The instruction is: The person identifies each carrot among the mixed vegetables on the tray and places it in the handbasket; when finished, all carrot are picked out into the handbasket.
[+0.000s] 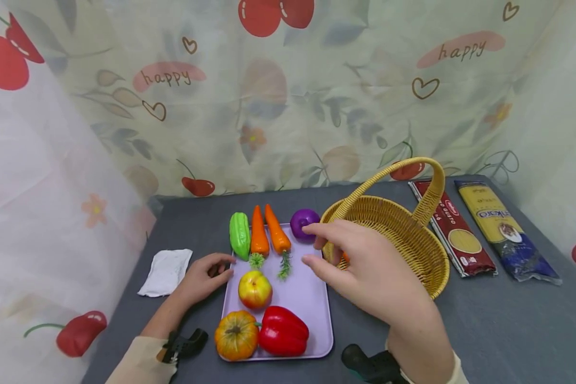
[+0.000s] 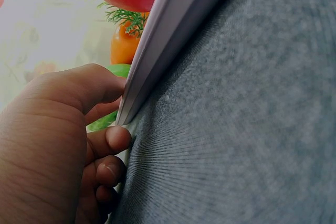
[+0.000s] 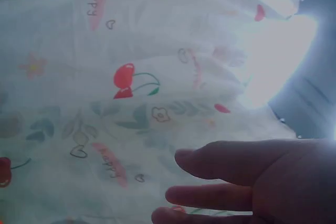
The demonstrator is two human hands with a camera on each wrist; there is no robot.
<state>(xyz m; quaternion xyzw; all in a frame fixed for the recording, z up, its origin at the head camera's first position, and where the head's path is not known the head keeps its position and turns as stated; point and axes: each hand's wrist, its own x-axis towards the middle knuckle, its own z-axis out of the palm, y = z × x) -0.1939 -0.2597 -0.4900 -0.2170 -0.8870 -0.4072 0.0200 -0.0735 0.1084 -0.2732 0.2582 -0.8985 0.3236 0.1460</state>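
Note:
In the head view, a lilac tray holds a green ridged vegetable, two carrots, a purple round vegetable, a red-yellow apple-like fruit, a small pumpkin and a red bell pepper. My left hand holds the tray's left edge, thumb and fingers bent at the rim in the left wrist view. Raised over the tray's right side, my right hand has thumb and fingers apart, nothing between them. It partly covers the wicker basket and an orange thing.
Right of the basket lie a red pasta packet and a yellow-blue packet. A white packet is left of my left hand. Printed curtains hang behind and beside the grey-covered table. The basket's handle arches high.

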